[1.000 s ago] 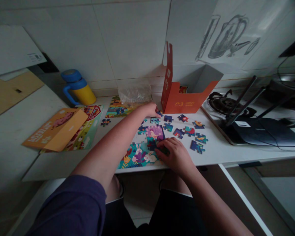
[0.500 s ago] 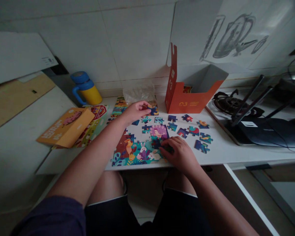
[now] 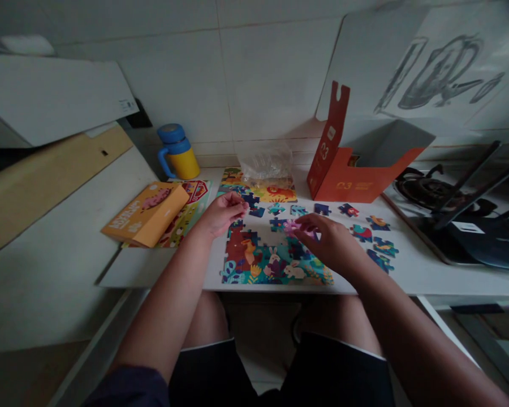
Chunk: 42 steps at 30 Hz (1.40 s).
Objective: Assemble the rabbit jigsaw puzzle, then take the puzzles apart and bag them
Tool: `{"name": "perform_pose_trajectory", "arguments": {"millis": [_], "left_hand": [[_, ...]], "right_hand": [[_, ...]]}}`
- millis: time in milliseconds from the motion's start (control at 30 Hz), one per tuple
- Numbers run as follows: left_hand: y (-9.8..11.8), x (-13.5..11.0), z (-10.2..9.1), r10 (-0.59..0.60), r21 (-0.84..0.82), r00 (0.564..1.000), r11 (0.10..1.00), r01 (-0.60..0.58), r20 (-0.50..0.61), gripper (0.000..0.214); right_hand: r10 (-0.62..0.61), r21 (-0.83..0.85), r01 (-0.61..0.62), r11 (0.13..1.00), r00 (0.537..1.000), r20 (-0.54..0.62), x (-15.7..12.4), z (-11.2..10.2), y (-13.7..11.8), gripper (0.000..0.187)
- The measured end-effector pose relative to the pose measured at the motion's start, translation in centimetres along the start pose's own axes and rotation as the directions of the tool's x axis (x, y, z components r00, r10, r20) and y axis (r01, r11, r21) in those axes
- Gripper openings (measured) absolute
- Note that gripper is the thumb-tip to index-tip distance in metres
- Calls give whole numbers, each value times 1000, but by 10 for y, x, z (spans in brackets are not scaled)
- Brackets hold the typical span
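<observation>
My left hand (image 3: 228, 213) is pinched over the left side of the jigsaw puzzle. A puzzle piece between its fingertips is mostly hidden, with little more than an edge showing. My right hand (image 3: 324, 240) reaches over the puzzle's right side, thumb and fingers closed on a purple puzzle piece (image 3: 292, 227). Below lies the joined lower part of the puzzle (image 3: 263, 271), with white rabbits and an orange animal on teal and brown. Its middle has a gap where the white tabletop shows. Loose pieces, such as a bird piece (image 3: 378, 223), lie to the right.
Behind the puzzle, a clear plastic bag (image 3: 266, 164) rests on a yellow lion panel (image 3: 280, 193). An orange-red box (image 3: 352, 185) stands open at the back right, beside a gas stove (image 3: 428, 189). At left are a yellow box (image 3: 146, 215) and a blue-and-yellow mug (image 3: 182, 161).
The view has turned left. My left hand has drawn left and nearer with its piece. My right hand has moved from the lower right of the puzzle onto the purple piece.
</observation>
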<state>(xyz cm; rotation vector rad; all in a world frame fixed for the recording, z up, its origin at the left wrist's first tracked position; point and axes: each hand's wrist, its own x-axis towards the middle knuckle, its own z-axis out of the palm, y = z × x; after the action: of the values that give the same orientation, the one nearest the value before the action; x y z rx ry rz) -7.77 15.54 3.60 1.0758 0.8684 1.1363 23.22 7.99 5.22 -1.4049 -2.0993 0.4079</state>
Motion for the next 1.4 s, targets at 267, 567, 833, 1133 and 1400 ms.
{"name": "perform_pose_trajectory", "arguments": {"millis": [267, 567, 833, 1133, 1400], "left_hand": [[-4, -4, 9, -79, -18, 991, 997, 81, 105, 53], [-2, 6, -17, 101, 484, 978, 875, 0, -183, 43], [1, 0, -14, 116, 753, 990, 657, -15, -81, 35], [-2, 0, -13, 87, 766, 993, 643, 4, -77, 36], [-7, 2, -17, 90, 780, 993, 626, -1, -71, 35]], "right_hand": [[-109, 327, 84, 941, 992, 60, 99, 43, -51, 24], [3, 491, -123, 863, 971, 239, 108, 80, -10, 37], [100, 718, -351, 601, 925, 367, 102, 86, -15, 34], [151, 691, -409, 596, 902, 404, 98, 83, -26, 31], [44, 562, -252, 788, 933, 357, 100, 89, -16, 18]]}}
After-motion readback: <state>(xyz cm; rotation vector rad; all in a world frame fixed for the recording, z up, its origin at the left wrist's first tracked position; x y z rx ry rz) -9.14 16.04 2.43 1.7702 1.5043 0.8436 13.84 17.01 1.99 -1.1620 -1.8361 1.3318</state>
